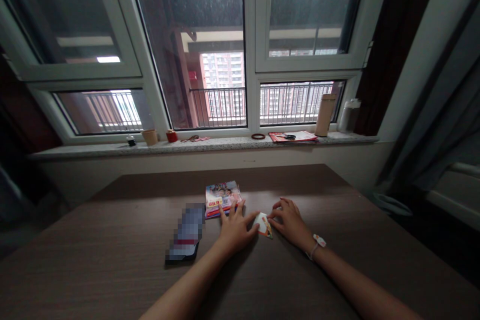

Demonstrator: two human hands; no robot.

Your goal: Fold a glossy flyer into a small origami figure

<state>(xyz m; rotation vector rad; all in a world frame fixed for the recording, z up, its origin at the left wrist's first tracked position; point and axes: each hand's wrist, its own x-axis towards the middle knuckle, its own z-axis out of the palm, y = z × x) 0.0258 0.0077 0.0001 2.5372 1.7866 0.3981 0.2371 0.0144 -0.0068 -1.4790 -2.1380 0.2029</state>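
Note:
A small folded piece of paper [264,225], white with orange and green print along its lower right side, lies on the table between my hands. My left hand [235,230] rests with its fingers spread, the thumb and index finger at the paper's left edge. Its other fingertips reach the near edge of a stack of colourful printed leaflets [221,194]. My right hand [289,221] has curled fingers, with the thumb and index finger pinching the paper's right edge. A bracelet [318,242] is on the right wrist.
A phone [187,232] with a blurred screen lies left of my left hand on the brown table [112,240]. On the windowsill [232,144] stand a paper cup [150,136], a red spool-like item [171,135], scissors [289,136] on printed papers, a tan flask [324,116] and a pale bottle [349,116].

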